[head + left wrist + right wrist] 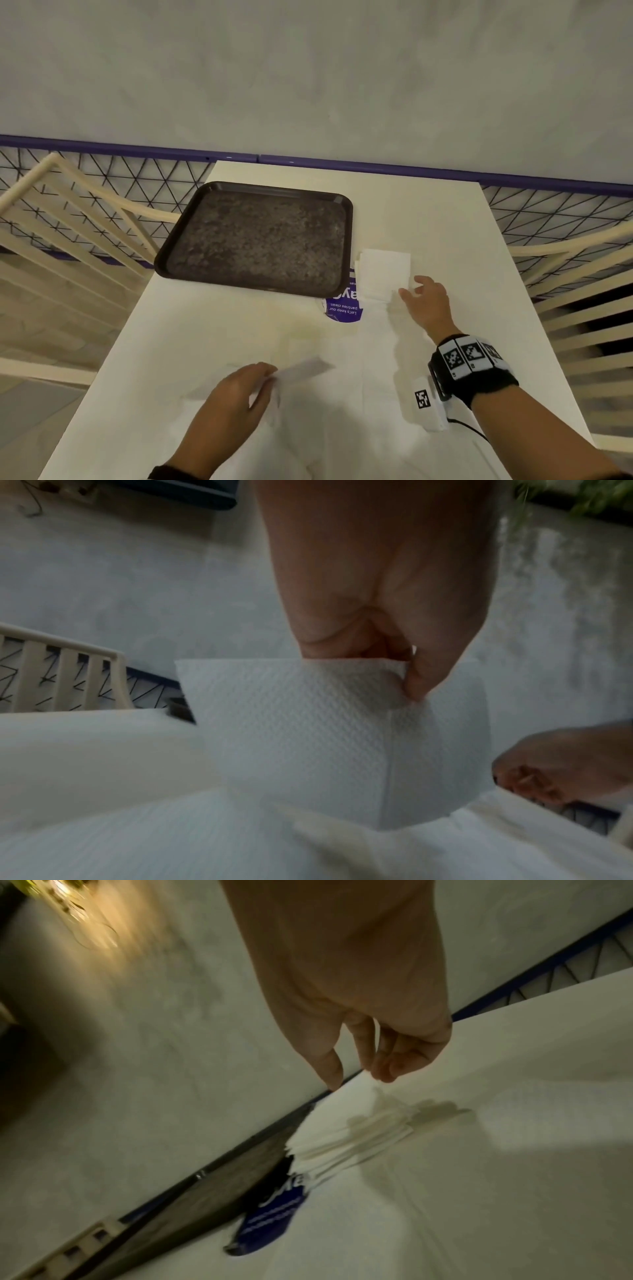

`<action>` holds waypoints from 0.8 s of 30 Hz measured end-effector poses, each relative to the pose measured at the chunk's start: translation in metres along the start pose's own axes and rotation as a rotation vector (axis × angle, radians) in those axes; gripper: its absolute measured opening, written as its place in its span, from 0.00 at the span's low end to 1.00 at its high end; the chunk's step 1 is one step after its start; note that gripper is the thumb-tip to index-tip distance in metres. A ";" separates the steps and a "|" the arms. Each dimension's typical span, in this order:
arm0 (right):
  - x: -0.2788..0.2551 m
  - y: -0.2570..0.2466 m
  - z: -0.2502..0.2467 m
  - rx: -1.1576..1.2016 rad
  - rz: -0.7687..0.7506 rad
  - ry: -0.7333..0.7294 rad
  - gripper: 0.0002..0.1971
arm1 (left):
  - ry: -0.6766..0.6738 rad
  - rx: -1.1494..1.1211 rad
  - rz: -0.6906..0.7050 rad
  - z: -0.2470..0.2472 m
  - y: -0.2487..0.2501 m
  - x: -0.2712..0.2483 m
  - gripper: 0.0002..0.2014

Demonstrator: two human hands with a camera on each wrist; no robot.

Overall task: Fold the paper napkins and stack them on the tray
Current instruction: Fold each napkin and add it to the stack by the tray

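Note:
A dark brown tray [253, 240] lies at the far left of the white table [445, 222]; nothing lies on it. Just right of it sits a stack of white folded napkins [383, 274] [352, 1139]. My right hand [411, 289] [363, 1072] hovers at the stack's near right corner, fingers loosely curled and holding nothing. Near the front edge my left hand [270, 377] [407, 680] pinches the edge of an unfolded white napkin [301, 371] [325, 737] and lifts that part off the table. The rest of the napkin lies flat under my hand.
A blue round sticker [342, 308] [274, 1213] on the table pokes out from under the tray and the stack. Cream slatted chairs [68, 219] stand at both sides. A black mesh fence with a purple rail [376, 168] runs behind the table.

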State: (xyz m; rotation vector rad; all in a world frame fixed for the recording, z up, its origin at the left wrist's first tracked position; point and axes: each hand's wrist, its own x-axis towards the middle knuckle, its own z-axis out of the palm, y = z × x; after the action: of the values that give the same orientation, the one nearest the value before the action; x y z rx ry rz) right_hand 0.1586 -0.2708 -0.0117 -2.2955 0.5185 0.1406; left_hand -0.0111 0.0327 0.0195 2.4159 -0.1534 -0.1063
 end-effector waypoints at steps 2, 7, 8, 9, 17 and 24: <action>-0.023 -0.007 -0.006 0.047 -0.070 -0.061 0.16 | 0.039 -0.065 0.013 -0.011 0.014 0.004 0.06; -0.090 -0.027 -0.018 0.177 -0.177 -0.379 0.13 | 0.156 -0.295 0.013 -0.033 0.051 0.011 0.04; -0.104 -0.031 -0.021 0.233 -0.183 -0.475 0.18 | 0.179 -0.356 0.015 -0.034 0.057 0.012 0.05; -0.117 -0.034 -0.024 0.288 -0.192 -0.566 0.24 | 0.190 -0.418 0.009 -0.037 0.065 0.013 0.07; -0.171 -0.041 -0.032 0.611 -0.343 -0.579 0.06 | 0.135 -0.656 -0.046 -0.040 0.102 0.015 0.06; -0.178 -0.032 -0.048 0.716 -0.327 -0.448 0.10 | -0.029 -0.571 -0.031 -0.035 0.108 0.006 0.09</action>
State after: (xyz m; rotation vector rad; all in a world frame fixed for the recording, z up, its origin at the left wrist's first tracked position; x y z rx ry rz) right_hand 0.0064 -0.2273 0.0888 -1.5485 -0.0511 0.2526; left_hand -0.0099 -0.0256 0.1169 1.8481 -0.0839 -0.1731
